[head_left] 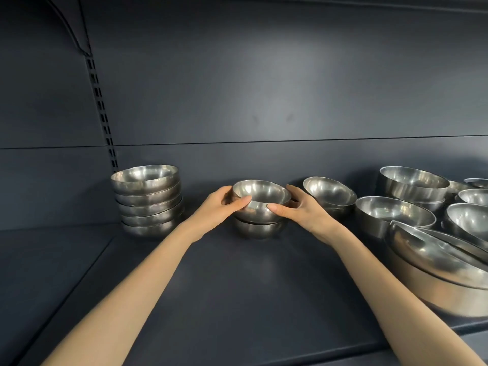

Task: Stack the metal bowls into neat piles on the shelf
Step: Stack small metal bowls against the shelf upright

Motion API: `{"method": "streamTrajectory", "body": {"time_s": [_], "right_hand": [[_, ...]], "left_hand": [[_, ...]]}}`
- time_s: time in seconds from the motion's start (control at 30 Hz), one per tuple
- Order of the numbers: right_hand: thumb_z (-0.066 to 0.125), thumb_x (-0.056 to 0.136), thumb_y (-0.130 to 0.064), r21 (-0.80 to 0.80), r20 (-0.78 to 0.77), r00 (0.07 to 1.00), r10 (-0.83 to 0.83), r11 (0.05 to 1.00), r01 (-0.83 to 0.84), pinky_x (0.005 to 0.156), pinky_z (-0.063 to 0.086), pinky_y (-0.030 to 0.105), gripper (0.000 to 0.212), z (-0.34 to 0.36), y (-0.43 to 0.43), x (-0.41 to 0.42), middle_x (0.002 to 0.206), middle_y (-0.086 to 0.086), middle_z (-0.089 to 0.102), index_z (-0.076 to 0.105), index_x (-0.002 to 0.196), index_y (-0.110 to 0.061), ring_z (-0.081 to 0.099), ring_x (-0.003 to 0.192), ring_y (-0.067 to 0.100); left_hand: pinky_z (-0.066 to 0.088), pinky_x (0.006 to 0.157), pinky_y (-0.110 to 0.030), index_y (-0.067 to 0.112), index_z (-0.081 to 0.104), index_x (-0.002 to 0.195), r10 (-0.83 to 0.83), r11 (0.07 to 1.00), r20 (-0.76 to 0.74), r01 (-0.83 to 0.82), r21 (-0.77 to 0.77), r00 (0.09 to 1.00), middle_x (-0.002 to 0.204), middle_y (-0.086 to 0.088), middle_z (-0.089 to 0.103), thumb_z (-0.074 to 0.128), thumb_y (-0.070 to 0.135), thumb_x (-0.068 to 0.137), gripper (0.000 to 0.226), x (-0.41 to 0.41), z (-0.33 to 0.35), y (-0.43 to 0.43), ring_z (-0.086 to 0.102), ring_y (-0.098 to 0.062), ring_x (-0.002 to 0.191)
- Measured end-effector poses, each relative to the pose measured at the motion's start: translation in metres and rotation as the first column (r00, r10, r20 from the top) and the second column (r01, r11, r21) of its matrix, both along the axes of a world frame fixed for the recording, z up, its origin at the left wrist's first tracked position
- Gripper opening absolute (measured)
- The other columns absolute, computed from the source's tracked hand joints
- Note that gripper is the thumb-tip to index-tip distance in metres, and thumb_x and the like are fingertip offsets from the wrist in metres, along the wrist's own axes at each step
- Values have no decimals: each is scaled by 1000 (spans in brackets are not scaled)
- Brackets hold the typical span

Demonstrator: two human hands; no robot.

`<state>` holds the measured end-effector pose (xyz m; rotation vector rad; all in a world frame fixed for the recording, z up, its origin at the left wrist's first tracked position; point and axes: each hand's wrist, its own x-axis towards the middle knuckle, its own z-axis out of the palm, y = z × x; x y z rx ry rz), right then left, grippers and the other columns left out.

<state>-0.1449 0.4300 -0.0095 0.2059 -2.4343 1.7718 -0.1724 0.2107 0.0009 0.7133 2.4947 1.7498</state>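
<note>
A small shiny metal bowl (260, 198) is held between my two hands at the middle of the dark shelf (237, 286). My left hand (220, 211) grips its left side and my right hand (299, 211) its right side, thumbs on the front wall. It sits tilted on top of another small bowl (257, 229) that rests on the shelf. To the left stands a neat pile of several wider bowls (148, 200).
Loose bowls crowd the right: a tilted small one (330, 192), a mid-size one (390, 212), a deep one (413, 183), and large nested bowls (435, 265) at the front right edge. A slotted upright (104, 114) runs up the back panel.
</note>
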Motion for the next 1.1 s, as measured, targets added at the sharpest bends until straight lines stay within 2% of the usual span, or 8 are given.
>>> {"method": "streamTrajectory", "body": {"time_s": [0.2, 0.37, 0.5, 0.67, 0.73, 0.83, 0.9, 1.1], "right_hand": [[84, 66, -36, -65, -40, 999, -4, 998, 2, 98, 41, 21, 109, -4, -3, -1, 138, -5, 51, 21, 153, -15, 49, 127, 10], [88, 47, -51, -107, -36, 999, 23, 994, -26, 109, 41, 32, 128, -3, -6, 5, 137, -4, 55, 24, 152, -13, 52, 126, 12], [88, 65, -42, -162, -30, 991, 127, 978, -130, 112, 38, 38, 98, 0, -1, 9, 131, -1, 62, 39, 144, -10, 56, 124, 14], [63, 89, -7, -183, -66, 985, 158, 969, -167, 94, 48, 19, 36, -1, 5, 11, 118, -4, 68, 55, 122, -19, 64, 110, 7], [59, 90, -1, -189, -82, 985, 151, 968, -164, 89, 49, 15, 36, -2, 6, 10, 115, -11, 67, 54, 117, -25, 64, 106, -1], [64, 88, -5, -221, -118, 989, 94, 968, -118, 91, 48, 13, 62, -1, 2, 8, 129, -8, 58, 38, 144, -12, 55, 122, 5], [68, 82, -14, -239, -153, 986, 63, 966, -99, 92, 47, 13, 75, 1, -2, 10, 128, -11, 57, 32, 148, -11, 53, 122, 4], [65, 87, -21, -189, -173, 984, 41, 979, -74, 89, 50, 18, 35, -4, -6, 9, 118, -7, 67, 54, 119, -29, 63, 109, 2]], "left_hand": [[47, 96, -24, 17, 59, 122, -34, 998, 5, 34, 57, 999, 99, 7, 73, 70, 31, 85, 41, 1, 1, -3, 66, -6, 102], [47, 87, -16, 18, 61, 121, -96, 992, -6, 96, 77, 995, 99, 5, 72, 62, 23, 92, 29, 7, 4, -3, 66, -3, 96], [45, 93, -16, 26, 60, 118, -70, 992, -15, 71, 106, 997, 106, 5, 69, 51, 19, 99, 22, 6, 4, -8, 63, 6, 92], [46, 94, -15, 25, 60, 115, -86, 989, -33, 89, 115, 996, 112, -3, 65, 47, 16, 100, 22, 7, 4, -11, 62, 3, 94], [44, 103, -26, 22, 61, 120, -82, 987, -26, 85, 135, 996, 112, 2, 65, 46, 17, 101, 24, 6, 4, -12, 59, -3, 101], [39, 108, -35, 20, 61, 121, -88, 982, -32, 92, 166, 996, 101, 5, 65, 44, 16, 102, 26, 5, 6, -12, 57, -6, 99], [39, 107, -34, 21, 62, 119, -84, 978, -46, 91, 185, 995, 96, 7, 66, 45, 15, 101, 25, 6, 7, -11, 58, -4, 98], [45, 97, -22, 21, 58, 118, -99, 987, -34, 102, 127, 995, 111, 4, 67, 57, 19, 94, 24, 9, 2, -9, 67, -2, 92]]}}
